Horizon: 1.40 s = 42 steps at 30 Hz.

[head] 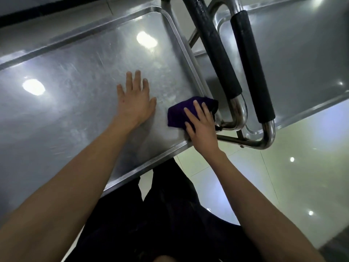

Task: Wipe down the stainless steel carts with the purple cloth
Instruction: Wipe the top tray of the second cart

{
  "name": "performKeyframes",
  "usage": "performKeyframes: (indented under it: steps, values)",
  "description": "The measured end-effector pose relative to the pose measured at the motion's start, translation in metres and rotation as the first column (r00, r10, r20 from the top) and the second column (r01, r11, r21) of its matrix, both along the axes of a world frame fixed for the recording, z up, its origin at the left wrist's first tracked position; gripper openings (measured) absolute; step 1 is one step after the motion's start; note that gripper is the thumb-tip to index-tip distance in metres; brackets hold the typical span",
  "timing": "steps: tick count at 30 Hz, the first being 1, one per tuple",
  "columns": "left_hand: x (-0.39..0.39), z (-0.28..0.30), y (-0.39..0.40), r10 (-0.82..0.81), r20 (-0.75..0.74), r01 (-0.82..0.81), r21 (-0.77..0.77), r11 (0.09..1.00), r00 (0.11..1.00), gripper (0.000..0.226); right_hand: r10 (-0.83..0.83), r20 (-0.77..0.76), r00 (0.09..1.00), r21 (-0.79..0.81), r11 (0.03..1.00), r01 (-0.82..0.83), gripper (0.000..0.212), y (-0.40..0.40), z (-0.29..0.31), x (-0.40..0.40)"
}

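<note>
The near cart (66, 103) is cut off at the left edge, and the second cart (306, 59) at the right; their handles (251, 65) cross between them. The purple cloth (181, 114) is bunched in the near cart's right corner, partly hidden under the right hand (202, 125), whose straight fingers (200, 110) press it down. The left hand (135, 103) lies flat, fingers spread, on the tray just beside it, holding nothing. Two carts, two hands, one cloth
</note>
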<state>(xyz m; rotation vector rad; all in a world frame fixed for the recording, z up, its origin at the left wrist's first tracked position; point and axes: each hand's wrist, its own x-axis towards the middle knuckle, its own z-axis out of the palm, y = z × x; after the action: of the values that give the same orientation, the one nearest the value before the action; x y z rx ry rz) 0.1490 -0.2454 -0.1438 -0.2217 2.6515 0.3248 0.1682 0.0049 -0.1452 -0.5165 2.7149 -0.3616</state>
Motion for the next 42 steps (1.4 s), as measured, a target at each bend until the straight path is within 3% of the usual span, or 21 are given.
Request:
performKeyframes:
  steps: [7, 13, 19, 22, 28, 35, 42]
  values:
    - [0.004, 0.001, -0.007, 0.028, -0.022, -0.028, -0.002, 1.000, 0.999, 0.061, 0.036, -0.096, 0.995, 0.089, 0.996, -0.027, 0.042, 0.015, -0.002, 0.031]
    - [0.003, 0.006, -0.016, 0.035, -0.074, -0.033, 0.026, 0.999, 0.997, 0.053, 0.119, -0.057, 0.991, 0.112, 0.987, -0.113, 0.045, -0.019, -0.002, 0.006]
    - [0.017, 0.005, -0.045, 0.228, -0.180, -0.210, 0.113, 0.971, 0.957, 0.048, 0.105, -0.074, 0.992, 0.105, 0.990, -0.097, 0.047, -0.067, -0.006, -0.030]
    - [0.021, 0.004, -0.049, 0.178, -0.151, -0.167, 0.080, 0.983, 0.972, 0.052, 0.136, -0.089, 0.987, 0.091, 0.988, -0.128, 0.047, -0.096, -0.011, -0.056]
    - [0.053, 0.003, -0.062, 0.363, -0.134, -0.359, 0.056, 0.932, 0.922, 0.051, 0.222, -0.094, 0.970, 0.062, 0.974, -0.217, 0.046, -0.176, -0.015, -0.124]
    - [0.063, 0.000, -0.071, 0.355, -0.057, -0.355, 0.008, 0.935, 0.933, 0.061, 0.321, -0.091, 0.943, 0.073, 0.946, -0.315, 0.049, -0.271, -0.017, -0.181]
    - [0.078, -0.002, -0.058, 0.385, 0.040, -0.384, -0.038, 0.923, 0.922, 0.074, 0.347, -0.121, 0.930, 0.056, 0.938, -0.343, 0.049, -0.294, -0.022, -0.192]
